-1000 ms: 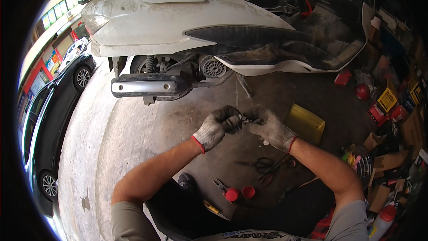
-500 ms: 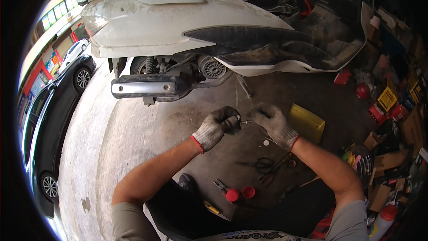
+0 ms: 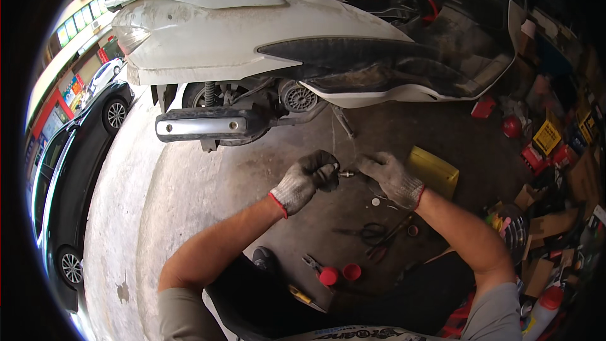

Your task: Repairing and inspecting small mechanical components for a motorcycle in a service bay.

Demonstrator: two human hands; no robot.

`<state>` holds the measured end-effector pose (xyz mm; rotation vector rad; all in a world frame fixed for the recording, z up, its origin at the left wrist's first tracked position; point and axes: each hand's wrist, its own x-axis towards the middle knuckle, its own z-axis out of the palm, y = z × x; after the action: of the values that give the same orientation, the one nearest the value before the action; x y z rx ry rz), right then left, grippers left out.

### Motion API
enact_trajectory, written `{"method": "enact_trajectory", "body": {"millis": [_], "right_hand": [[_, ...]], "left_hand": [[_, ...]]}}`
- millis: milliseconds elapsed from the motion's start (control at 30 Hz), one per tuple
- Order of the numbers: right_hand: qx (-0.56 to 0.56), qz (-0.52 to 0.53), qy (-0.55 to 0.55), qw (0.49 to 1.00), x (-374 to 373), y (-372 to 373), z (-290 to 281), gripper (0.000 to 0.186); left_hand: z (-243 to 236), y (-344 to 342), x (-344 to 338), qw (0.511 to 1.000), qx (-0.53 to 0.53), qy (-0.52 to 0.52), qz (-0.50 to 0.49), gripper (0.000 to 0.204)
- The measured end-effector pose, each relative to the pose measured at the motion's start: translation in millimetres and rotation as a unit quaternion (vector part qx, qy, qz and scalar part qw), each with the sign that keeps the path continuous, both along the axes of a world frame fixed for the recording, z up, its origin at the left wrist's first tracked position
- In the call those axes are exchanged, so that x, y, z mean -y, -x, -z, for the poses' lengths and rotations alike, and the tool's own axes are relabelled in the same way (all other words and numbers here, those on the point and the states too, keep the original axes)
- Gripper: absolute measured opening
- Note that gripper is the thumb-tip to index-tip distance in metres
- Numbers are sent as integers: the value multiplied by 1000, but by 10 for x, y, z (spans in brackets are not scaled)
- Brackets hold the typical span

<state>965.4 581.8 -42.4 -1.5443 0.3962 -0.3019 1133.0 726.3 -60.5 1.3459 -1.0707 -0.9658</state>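
My left hand (image 3: 303, 181), in a whitish knit glove with dark, dirty fingers, is closed in a pinch. From its fingertips a small silvery, stepped cylindrical metal part (image 3: 346, 174) sticks out toward the right. A short gap away is my right hand (image 3: 392, 178), in a similar glove with a red cuff. Its fingers are drawn together and point at the metal part; what they hold, if anything, is too small to make out. Both hands are above the floor, in front of a dusty white scooter (image 3: 208, 31).
On the floor lie scissors (image 3: 374, 233), pliers (image 3: 311, 263), two red caps (image 3: 328, 276), a small white disc (image 3: 375, 202) and a yellow-handled tool (image 3: 300, 293). A yellow case (image 3: 433, 172) lies beyond my right hand. Boxes (image 3: 548, 226) crowd the right; a dark car (image 3: 88, 189) stands left.
My right hand has shifted slightly to the right, away from the metal part, and its fingers have drawn closer together. More of the metal part shows. The left hand has barely moved.
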Motion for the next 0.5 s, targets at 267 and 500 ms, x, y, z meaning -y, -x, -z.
{"method": "enact_trajectory", "body": {"millis": [267, 500], "right_hand": [[-51, -42, 30, 997, -32, -10, -61, 35], [32, -19, 31, 999, -20, -33, 8, 34]], "left_hand": [[-36, 6, -26, 1000, 0, 9, -13, 23], [-122, 51, -36, 999, 21, 10, -36, 23]]}}
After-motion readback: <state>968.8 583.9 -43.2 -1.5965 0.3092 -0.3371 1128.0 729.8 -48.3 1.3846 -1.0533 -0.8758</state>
